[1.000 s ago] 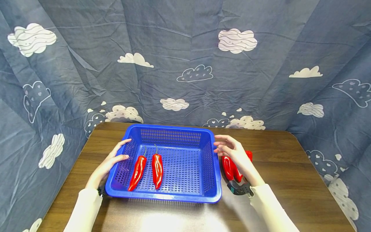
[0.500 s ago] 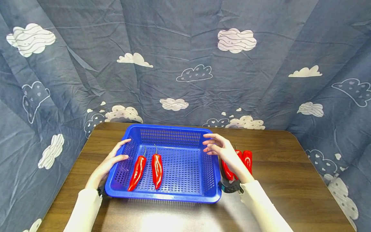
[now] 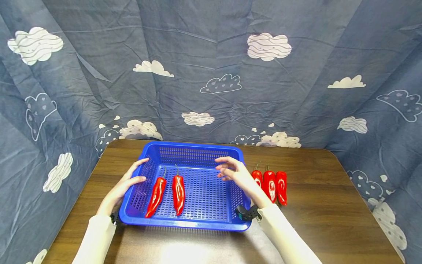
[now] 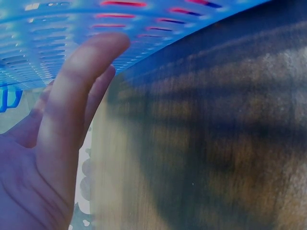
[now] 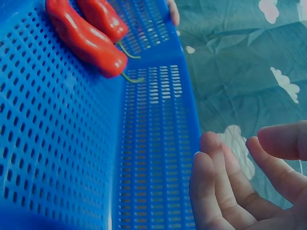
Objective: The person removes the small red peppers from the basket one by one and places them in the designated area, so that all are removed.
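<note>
A blue plastic basket [image 3: 184, 223] with slotted walls stands on the table. My left hand [image 3: 115, 192] holds its left rim, with fingertips and thumb reaching over the edge. Two glossy red peppers with green stems lie inside: one pepper [image 3: 156, 198] slants near the left wall, and another pepper [image 3: 178, 194] lies straighter beside it. Over the basket's right part hovers my right hand [image 3: 239, 178], fingers loosely bent with nothing between them. In the right wrist view, a gap shows between its thumb [image 5: 283, 140] and fingers.
Outside the basket on the right, three more red peppers lie side by side: a partly hidden pepper [image 3: 256, 177], a middle pepper [image 3: 270, 185] and a right pepper [image 3: 281, 187]. The brown wooden table [image 3: 316, 190] is backed by a blue-grey cloud-patterned curtain [image 3: 211, 55].
My right hand has moved left from the basket's right rim to above its interior, uncovering more of the peppers on the table. The left hand, basket and peppers have stayed put.
</note>
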Motion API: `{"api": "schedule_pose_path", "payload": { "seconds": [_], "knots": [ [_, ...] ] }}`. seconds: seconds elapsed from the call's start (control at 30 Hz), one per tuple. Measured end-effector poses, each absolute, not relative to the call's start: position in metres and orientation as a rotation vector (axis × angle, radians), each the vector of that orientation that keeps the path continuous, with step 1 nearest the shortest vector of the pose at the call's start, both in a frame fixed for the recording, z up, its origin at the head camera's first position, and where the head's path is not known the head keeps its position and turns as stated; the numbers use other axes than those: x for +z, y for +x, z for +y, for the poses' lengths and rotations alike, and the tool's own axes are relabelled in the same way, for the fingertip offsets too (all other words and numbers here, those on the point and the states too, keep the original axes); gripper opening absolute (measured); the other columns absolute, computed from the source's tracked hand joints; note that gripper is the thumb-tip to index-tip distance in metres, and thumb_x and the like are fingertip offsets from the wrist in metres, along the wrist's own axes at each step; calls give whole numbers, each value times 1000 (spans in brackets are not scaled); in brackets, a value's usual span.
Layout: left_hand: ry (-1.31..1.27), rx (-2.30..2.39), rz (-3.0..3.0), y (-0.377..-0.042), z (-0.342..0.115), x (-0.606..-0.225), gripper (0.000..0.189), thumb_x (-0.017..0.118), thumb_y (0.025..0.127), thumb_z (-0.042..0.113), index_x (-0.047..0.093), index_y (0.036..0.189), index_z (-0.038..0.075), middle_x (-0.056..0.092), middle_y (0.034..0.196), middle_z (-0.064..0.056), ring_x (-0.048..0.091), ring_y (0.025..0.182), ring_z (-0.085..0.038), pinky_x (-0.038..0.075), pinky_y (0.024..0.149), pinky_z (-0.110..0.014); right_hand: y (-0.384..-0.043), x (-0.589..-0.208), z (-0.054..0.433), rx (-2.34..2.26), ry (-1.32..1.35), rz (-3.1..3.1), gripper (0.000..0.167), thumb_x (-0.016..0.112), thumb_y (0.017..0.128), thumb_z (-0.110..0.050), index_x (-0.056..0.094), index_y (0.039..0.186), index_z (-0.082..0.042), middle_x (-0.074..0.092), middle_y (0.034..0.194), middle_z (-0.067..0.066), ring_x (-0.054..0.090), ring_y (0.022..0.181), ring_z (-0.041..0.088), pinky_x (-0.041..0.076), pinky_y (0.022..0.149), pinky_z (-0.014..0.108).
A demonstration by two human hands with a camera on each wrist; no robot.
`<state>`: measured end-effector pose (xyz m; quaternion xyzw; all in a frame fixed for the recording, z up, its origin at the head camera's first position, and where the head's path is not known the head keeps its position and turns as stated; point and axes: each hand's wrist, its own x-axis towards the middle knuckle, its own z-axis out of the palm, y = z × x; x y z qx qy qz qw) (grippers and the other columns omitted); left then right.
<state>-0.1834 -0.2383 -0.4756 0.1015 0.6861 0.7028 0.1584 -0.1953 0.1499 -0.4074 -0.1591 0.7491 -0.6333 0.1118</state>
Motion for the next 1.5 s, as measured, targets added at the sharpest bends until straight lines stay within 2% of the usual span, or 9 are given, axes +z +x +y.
{"api": "schedule_pose_path", "payload": {
  "seconds": [0.27, 0.63, 0.83, 0.97, 1.23, 1.5],
  "knots": [
    [271, 2017, 1950, -184, -238, -476, 62, 47, 96, 8, 22, 150, 24, 21, 145, -22, 46, 113, -35, 47, 84, -47, -196, -410, 132, -1816, -492, 2162, 36, 50, 91, 3, 50, 126, 11, 62, 104, 22, 64, 87, 35, 48, 81, 58],
    [258, 2025, 1931, -183, -238, -475, 62, 46, 96, 7, 22, 150, 24, 20, 145, -24, 44, 115, -39, 47, 84, -50, -197, -415, 109, -1752, -475, 2171, 31, 52, 92, 2, 56, 123, 5, 63, 103, 20, 61, 92, 46, 49, 80, 55],
    [278, 2032, 1927, -183, -239, -476, 62, 45, 96, 7, 21, 150, 23, 20, 144, -27, 46, 113, -38, 47, 83, -50, -199, -419, 96, -1732, -498, 2156, 32, 50, 91, 3, 56, 122, 6, 63, 103, 20, 61, 93, 44, 49, 80, 56],
    [275, 2021, 1941, -184, -239, -476, 62, 47, 96, 8, 22, 150, 24, 20, 145, -24, 45, 114, -37, 48, 84, -48, -201, -422, 87, -1717, -515, 2134, 34, 48, 89, 5, 55, 123, 7, 62, 100, 17, 61, 92, 41, 50, 80, 55],
    [287, 2025, 1937, -184, -238, -476, 62, 47, 96, 8, 21, 150, 23, 19, 146, -23, 42, 117, -39, 46, 86, -48, -205, -427, 72, -1667, -540, 2111, 36, 49, 89, 3, 55, 124, 7, 62, 97, 16, 60, 92, 42, 51, 77, 52],
    [273, 2035, 1921, -183, -237, -474, 62, 46, 96, 8, 21, 151, 23, 19, 147, -22, 41, 117, -40, 46, 86, -48, -206, -429, 62, -1585, -528, 2067, 38, 49, 88, 2, 54, 125, 6, 58, 99, 27, 58, 98, 46, 50, 79, 54]
  ]
}}
